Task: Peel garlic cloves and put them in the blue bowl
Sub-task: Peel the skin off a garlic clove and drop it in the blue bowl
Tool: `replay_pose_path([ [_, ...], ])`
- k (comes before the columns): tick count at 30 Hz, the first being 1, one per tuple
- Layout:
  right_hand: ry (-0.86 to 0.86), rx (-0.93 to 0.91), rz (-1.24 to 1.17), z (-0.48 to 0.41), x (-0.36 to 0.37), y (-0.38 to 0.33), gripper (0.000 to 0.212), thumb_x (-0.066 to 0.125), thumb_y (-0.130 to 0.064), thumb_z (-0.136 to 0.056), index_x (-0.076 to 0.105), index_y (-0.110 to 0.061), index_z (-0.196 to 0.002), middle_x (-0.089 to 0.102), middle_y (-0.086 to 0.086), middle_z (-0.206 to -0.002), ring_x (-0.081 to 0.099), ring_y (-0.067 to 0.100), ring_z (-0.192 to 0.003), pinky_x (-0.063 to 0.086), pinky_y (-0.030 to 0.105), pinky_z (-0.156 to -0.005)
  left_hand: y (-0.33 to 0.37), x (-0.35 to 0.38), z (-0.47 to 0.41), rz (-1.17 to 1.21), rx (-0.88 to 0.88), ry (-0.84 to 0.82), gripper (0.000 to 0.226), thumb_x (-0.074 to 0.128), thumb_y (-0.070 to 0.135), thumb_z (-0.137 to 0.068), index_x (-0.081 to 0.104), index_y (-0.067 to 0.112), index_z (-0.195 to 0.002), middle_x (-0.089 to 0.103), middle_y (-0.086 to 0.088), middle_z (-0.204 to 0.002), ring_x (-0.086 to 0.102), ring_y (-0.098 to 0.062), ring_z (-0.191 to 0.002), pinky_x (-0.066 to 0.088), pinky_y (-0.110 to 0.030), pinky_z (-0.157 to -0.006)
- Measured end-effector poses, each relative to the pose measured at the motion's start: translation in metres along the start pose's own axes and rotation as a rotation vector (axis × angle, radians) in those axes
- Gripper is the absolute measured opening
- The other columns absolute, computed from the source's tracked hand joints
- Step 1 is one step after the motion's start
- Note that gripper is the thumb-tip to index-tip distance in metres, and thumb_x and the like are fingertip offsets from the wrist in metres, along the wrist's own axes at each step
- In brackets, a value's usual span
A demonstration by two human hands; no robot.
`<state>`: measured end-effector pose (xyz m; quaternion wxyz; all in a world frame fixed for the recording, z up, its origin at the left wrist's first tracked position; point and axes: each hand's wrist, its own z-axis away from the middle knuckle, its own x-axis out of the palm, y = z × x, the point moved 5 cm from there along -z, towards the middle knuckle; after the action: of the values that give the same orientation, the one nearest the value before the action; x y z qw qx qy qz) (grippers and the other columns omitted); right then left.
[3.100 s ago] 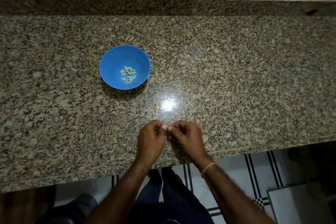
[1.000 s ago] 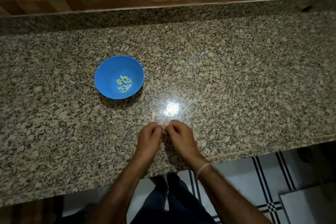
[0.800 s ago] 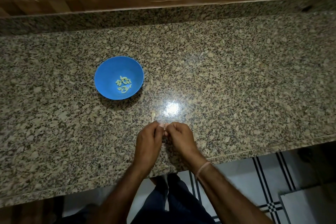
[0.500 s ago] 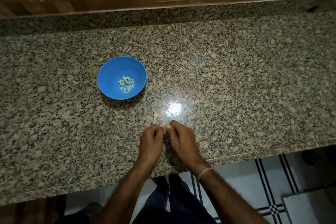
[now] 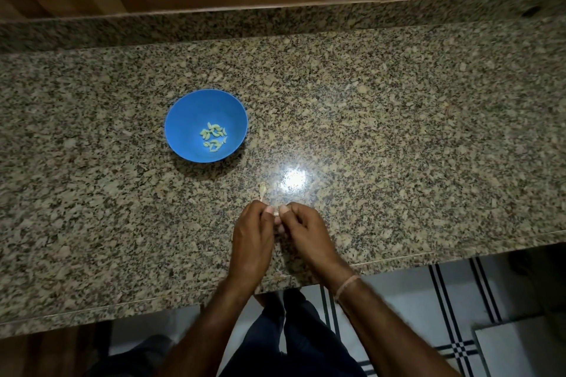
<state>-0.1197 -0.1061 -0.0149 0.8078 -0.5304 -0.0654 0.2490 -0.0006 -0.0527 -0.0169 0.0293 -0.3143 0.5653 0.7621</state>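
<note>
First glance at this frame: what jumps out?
The blue bowl stands out left of centre on the granite counter, a cluster of peeled cloves in its bottom. Near the front edge the left hand and right hand meet, pinching a clove between them, with a bright glare just beyond.

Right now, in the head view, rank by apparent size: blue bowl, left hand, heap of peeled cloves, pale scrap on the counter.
1. blue bowl
2. left hand, though nearer the camera
3. heap of peeled cloves
4. pale scrap
</note>
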Motion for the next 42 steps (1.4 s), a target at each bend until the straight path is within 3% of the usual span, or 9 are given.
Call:
replay_pose_path([
  [3, 0.016, -0.053, 0.075, -0.003, -0.006, 0.0, 0.024, 0.065, -0.028, -0.101, 0.07, -0.019, -0.079, 0.07, -0.003, -0.075, 0.066, 0.015, -0.072, 0.055, 0.035, -0.072, 0.0, -0.003, -0.001, -0.026, -0.018, 0.015, 0.024, 0.048, 0.02, -0.109, 0.049, 0.016, -0.085, 0.05, 0.004, -0.08, 0.048, -0.001, -0.071, 0.036, -0.015, -0.059],
  [9, 0.008, -0.14, 0.117, -0.006, -0.012, -0.002, 0.014, 0.071, -0.017, -0.095, 0.074, -0.016, -0.081, 0.07, -0.002, -0.072, 0.061, 0.008, -0.066, 0.051, 0.025, -0.064, 0.002, -0.004, -0.002, -0.14, 0.045, 0.028, 0.023, 0.045, 0.023, -0.109, 0.045, 0.019, -0.086, 0.045, 0.007, -0.083, 0.046, 0.002, -0.074, 0.034, -0.012, -0.059],
  [12, 0.046, -0.228, 0.185, -0.006, -0.013, -0.007, 0.016, 0.071, -0.018, -0.093, 0.073, -0.015, -0.078, 0.068, -0.001, -0.067, 0.059, 0.015, -0.059, 0.051, 0.033, -0.06, 0.004, -0.003, -0.002, -0.144, 0.037, 0.02, 0.025, 0.046, 0.023, -0.109, 0.044, 0.019, -0.084, 0.044, 0.007, -0.081, 0.045, -0.001, -0.071, 0.032, -0.014, -0.058],
  [18, 0.127, -0.484, 0.613, -0.001, -0.007, -0.02, 0.019, 0.062, -0.019, -0.09, 0.055, -0.017, -0.073, 0.049, -0.006, -0.064, 0.045, 0.012, -0.057, 0.04, 0.036, -0.053, -0.019, 0.008, -0.001, 0.219, -0.353, -0.1, 0.038, 0.049, 0.025, -0.107, 0.047, 0.021, -0.069, 0.041, 0.0, -0.062, 0.035, -0.015, -0.057, 0.027, -0.034, -0.054],
  [22, 0.089, -0.179, 0.228, -0.008, -0.013, -0.005, 0.022, 0.069, -0.016, -0.091, 0.062, -0.016, -0.07, 0.058, -0.006, -0.062, 0.05, 0.006, -0.059, 0.044, 0.025, -0.056, -0.002, -0.001, -0.001, 0.066, -0.131, -0.057, 0.033, 0.049, 0.021, -0.108, 0.045, 0.017, -0.075, 0.043, 0.002, -0.068, 0.035, -0.009, -0.061, 0.028, -0.026, -0.055],
  [25, 0.008, 0.079, -0.087, -0.011, -0.013, 0.008, 0.019, 0.069, -0.013, -0.093, 0.068, -0.008, -0.075, 0.065, 0.001, -0.069, 0.06, 0.013, -0.067, 0.054, 0.033, -0.068, 0.003, -0.007, -0.001, 0.036, -0.039, -0.022, 0.034, 0.049, 0.021, -0.109, 0.042, 0.019, -0.076, 0.041, 0.002, -0.069, 0.033, -0.007, -0.062, 0.028, -0.024, -0.056],
  [32, 0.033, -0.297, 0.647, -0.015, -0.021, 0.006, 0.016, 0.072, -0.021, -0.094, 0.065, -0.023, -0.08, 0.064, -0.009, -0.076, 0.059, 0.008, -0.07, 0.052, 0.034, -0.065, -0.005, -0.007, -0.004, 0.062, -0.161, 0.021, 0.038, 0.048, 0.021, -0.108, 0.043, 0.015, -0.071, 0.038, 0.004, -0.062, 0.029, -0.006, -0.054, 0.023, -0.024, -0.05],
  [36, 0.068, -0.342, 0.388, -0.012, -0.02, 0.0, 0.017, 0.067, -0.012, -0.098, 0.076, -0.016, -0.112, 0.074, -0.005, -0.102, 0.07, 0.01, -0.094, 0.058, 0.03, -0.085, -0.009, -0.004, -0.005, -0.053, -0.114, 0.038, 0.037, 0.048, 0.023, -0.108, 0.043, 0.021, -0.072, 0.043, 0.006, -0.066, 0.035, -0.008, -0.06, 0.025, -0.023, -0.053],
  [42, -0.052, -0.106, 0.065, -0.022, -0.015, 0.004, 0.004, 0.076, -0.014, -0.093, 0.08, -0.016, -0.093, 0.079, -0.002, -0.086, 0.076, 0.016, -0.084, 0.063, 0.047, -0.084, -0.009, 0.002, -0.004, -0.125, -0.045, 0.019, 0.027, 0.044, 0.023, -0.108, 0.052, 0.013, -0.084, 0.052, 0.001, -0.08, 0.049, -0.013, -0.072, 0.033, -0.02, -0.059],
])
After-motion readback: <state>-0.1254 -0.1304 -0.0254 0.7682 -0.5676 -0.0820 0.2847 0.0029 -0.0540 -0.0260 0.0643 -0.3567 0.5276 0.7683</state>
